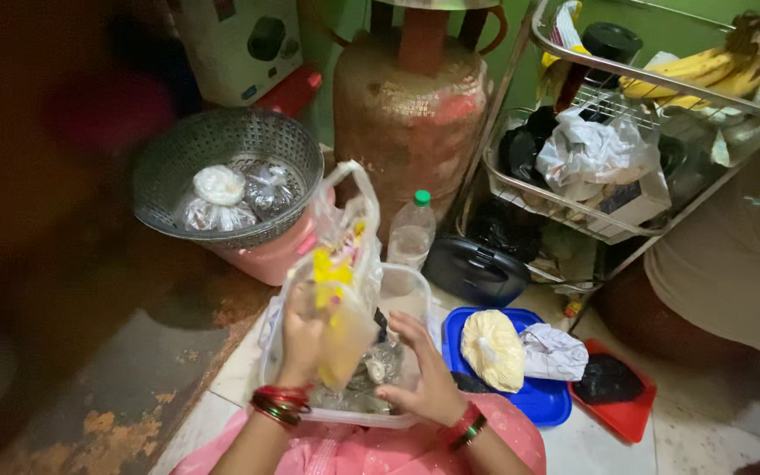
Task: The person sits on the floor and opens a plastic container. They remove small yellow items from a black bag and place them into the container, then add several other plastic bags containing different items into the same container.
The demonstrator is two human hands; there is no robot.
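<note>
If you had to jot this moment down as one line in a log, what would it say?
left hand: holds clear plastic bag with yellow contents | right hand: in clear plastic container | beside: blue lid, red lid

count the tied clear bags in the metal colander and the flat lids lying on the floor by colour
clear bags in the colander: 3
blue lid: 1
red lid: 1
black lid: 1
total: 6

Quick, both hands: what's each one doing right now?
Left hand: closed on a clear plastic bag with yellow contents, lifted above the clear plastic box.
Right hand: open, fingers spread, reaching into the box; holding nothing visible.
</note>
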